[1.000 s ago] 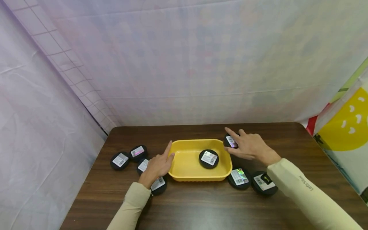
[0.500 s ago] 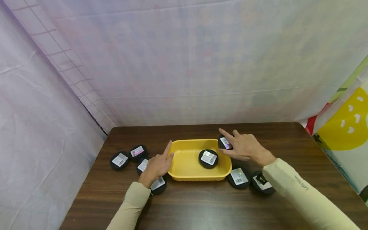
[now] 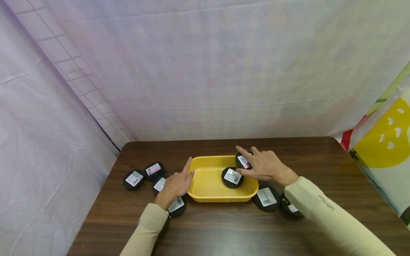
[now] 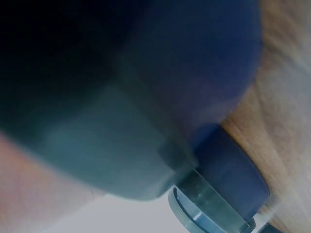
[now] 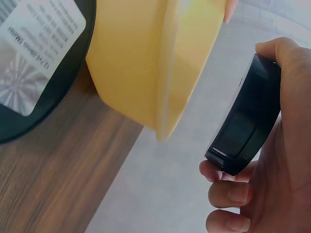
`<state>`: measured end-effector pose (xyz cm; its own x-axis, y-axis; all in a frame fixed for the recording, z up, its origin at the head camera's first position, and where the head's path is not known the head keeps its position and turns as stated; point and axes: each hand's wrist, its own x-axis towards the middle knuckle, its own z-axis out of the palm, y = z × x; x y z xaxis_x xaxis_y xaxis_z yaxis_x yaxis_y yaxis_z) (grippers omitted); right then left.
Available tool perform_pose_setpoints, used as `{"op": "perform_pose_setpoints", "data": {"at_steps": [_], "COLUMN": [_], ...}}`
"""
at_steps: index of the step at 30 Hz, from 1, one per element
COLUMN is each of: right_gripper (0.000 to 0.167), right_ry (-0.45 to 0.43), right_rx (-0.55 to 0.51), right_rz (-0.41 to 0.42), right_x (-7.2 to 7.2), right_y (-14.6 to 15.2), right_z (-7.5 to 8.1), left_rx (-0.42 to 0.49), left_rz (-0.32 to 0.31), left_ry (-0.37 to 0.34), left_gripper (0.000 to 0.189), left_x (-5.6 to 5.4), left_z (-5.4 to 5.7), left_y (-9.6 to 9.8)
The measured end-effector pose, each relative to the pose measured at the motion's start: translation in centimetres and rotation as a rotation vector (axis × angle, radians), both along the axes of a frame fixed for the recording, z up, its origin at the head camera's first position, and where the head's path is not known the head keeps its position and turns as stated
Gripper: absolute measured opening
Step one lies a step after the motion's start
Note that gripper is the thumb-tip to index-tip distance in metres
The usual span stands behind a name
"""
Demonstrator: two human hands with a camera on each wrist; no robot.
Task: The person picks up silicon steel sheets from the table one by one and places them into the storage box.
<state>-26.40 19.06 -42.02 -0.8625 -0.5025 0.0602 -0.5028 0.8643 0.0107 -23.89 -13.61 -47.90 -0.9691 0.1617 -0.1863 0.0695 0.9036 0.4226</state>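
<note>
My right hand (image 3: 266,165) pinches a black tape roll (image 3: 242,162) with a white barcode label, over the back right part of a yellow tray (image 3: 222,200). In the right wrist view, thumb and fingers hold the roll (image 5: 243,119) by its edges, above the tray rim (image 5: 167,87). Inside the tray lies another labelled roll (image 3: 232,177), just in front of the held one. My left hand (image 3: 175,186) rests at the tray's left end, index finger and thumb straight. Dark rolls (image 4: 228,170) fill much of the left wrist view, partly blurred; the left fingers are hidden there.
Several black rolls lie left of the tray, among them one roll (image 3: 133,179) at far left and another roll (image 3: 177,206) beside the left wrist. Right of it lie a roll (image 3: 267,198) and a roll partly under the sleeve (image 3: 289,206). A white curtain (image 3: 208,89) hangs behind the table (image 3: 217,227).
My right hand has moved left with the held roll, from beside the tray's right end to over its back right part. The left hand has stayed in place.
</note>
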Motion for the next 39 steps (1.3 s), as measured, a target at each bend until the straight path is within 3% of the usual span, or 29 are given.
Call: {"op": "perform_pose_setpoints", "data": {"at_steps": [15,39], "right_gripper": [0.084,0.085], "right_ry": [0.042,-0.019], "right_rx": [0.008,0.086], "right_rz": [0.067,0.051], "right_x": [0.1,-0.4], "right_y": [-1.9,-2.7], "right_z": [-1.2,-3.6], "left_rx": [-0.001,0.006], "left_rz": [-0.006,0.004], "left_ry": [0.012,0.013], "left_gripper": [0.059,0.059], "left_x": [0.0,-0.1], "left_z": [-0.1,-0.4], "left_y": [-0.1,-0.1]}}
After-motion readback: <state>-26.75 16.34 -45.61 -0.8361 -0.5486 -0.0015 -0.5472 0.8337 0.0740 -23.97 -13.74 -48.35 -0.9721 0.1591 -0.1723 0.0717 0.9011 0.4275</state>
